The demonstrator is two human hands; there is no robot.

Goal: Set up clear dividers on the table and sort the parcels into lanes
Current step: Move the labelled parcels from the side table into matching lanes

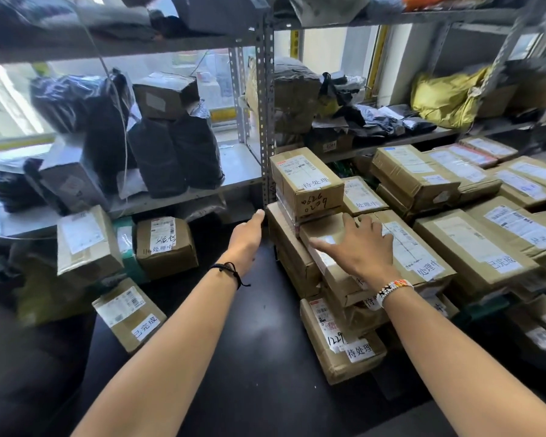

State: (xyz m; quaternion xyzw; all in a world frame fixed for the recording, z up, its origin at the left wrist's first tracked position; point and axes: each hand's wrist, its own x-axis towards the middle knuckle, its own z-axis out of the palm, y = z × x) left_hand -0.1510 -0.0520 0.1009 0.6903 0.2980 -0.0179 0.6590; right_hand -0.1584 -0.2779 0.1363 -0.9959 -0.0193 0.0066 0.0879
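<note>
1 parcel (pixel 407 247) labelled 处理中 lies under the right hand (pixel 358 249).

This is a parcel sorting room or courier depot. Grey slotted-steel racking (pixel 265 121) stands along the far edge of the black table top (pixel 259 357). Its shelves are crammed with black plastic mailer bags (pixel 174 152), a crumpled yellow plastic sack (pixel 445 99) and a taped brown cardboard box (pixel 166 96). Brown cardboard parcels (pixel 473 247) are stacked in layers over the table's right side, with a few more at its left edge. Most carry a white printed shipping label (pixel 300 170) with barcodes and a white sticker with printed Chinese characters (pixel 429 268). Some have black handwritten marker numbers (pixel 314 205). Daylight comes through window glass (pixel 215 77) behind the racking.
</note>
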